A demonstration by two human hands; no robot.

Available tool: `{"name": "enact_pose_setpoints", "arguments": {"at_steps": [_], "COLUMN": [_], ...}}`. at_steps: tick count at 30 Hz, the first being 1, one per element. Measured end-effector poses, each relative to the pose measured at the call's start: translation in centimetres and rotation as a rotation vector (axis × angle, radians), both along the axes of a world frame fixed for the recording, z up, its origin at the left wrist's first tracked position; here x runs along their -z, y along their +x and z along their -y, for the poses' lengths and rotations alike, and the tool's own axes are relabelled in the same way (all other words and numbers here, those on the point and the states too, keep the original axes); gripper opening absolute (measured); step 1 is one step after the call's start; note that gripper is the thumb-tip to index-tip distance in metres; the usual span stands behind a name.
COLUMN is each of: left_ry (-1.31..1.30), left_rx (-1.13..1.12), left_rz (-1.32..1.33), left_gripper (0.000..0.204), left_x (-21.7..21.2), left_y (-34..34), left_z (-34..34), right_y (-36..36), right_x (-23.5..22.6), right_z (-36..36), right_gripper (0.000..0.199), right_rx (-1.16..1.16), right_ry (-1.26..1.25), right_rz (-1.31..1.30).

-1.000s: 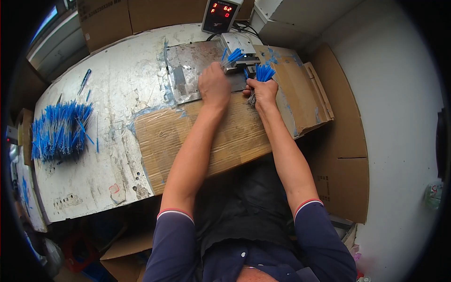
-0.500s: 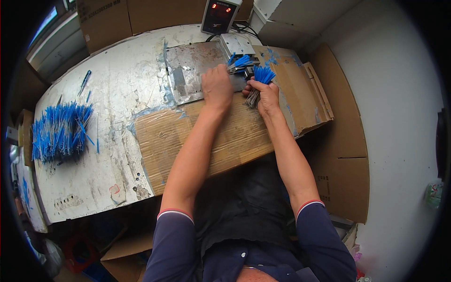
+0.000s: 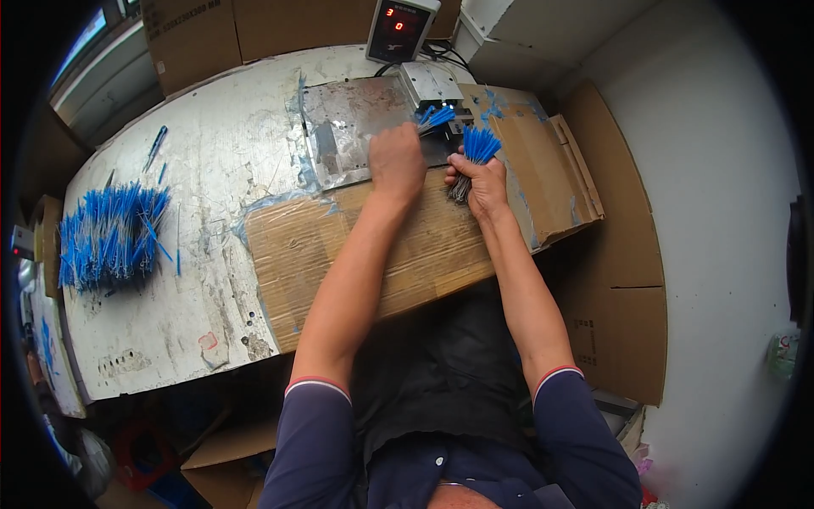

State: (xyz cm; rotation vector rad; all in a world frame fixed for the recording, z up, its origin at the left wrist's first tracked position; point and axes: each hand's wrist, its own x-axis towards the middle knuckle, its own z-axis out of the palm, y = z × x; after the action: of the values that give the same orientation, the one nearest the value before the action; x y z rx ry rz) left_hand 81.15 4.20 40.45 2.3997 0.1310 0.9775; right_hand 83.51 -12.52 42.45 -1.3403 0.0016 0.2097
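Observation:
My left hand (image 3: 397, 163) is closed at the right part of the metal plate (image 3: 343, 106). From its fingertips a small fanned bunch of thin wires with blue ends (image 3: 437, 117) points up and right, beside a small metal-and-white machine (image 3: 430, 83). Just to the right, my right hand (image 3: 487, 185) grips a thicker bundle of the same blue-ended wires (image 3: 481, 146). Their blue ends stand upward above the thumb, and the grey ends hang out below the fingers. The left fingertips are partly hidden by the hand itself.
A large pile of blue-ended wires (image 3: 114, 236) lies on the worn white table (image 3: 203, 178) at the left, near a pen (image 3: 155, 148). Taped cardboard (image 3: 373, 254) covers the table's front edge. Behind the machine stands a red digital display (image 3: 400, 30); a cardboard box (image 3: 543, 161) sits at the right.
My right hand and its bundle have drawn slightly toward me, away from the machine. The left hand has shifted a little right and nearer. The display's red digits have changed.

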Motion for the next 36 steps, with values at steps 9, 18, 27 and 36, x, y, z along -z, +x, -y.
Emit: {"name": "enact_pose_setpoints", "arguments": {"at_steps": [9,18,27,36], "left_ry": [0.083,-0.243,-0.342,-0.454], "left_rx": [0.059,-0.056,0.173,0.194], "left_rz": [0.026,0.029,0.037,-0.009], "left_gripper": [0.007,0.012,0.011,0.01], "left_x": [-0.1,0.4,-0.1,0.0], "left_y": [-0.1,0.3,0.3,0.6], "left_z": [0.3,0.0,1.1,1.4], "right_y": [-0.4,-0.1,-0.6,-1.4], "right_x": [-0.6,-1.0,-1.4,-1.6], "right_z": [0.6,-0.5,-0.3,-0.2], "right_gripper": [0.022,0.01,0.013,0.018], "right_rx": [-0.054,0.058,-0.06,-0.113], "right_ry": [0.126,0.009,0.007,-0.011], "right_rz": [0.006,-0.07,0.044,0.037]}}
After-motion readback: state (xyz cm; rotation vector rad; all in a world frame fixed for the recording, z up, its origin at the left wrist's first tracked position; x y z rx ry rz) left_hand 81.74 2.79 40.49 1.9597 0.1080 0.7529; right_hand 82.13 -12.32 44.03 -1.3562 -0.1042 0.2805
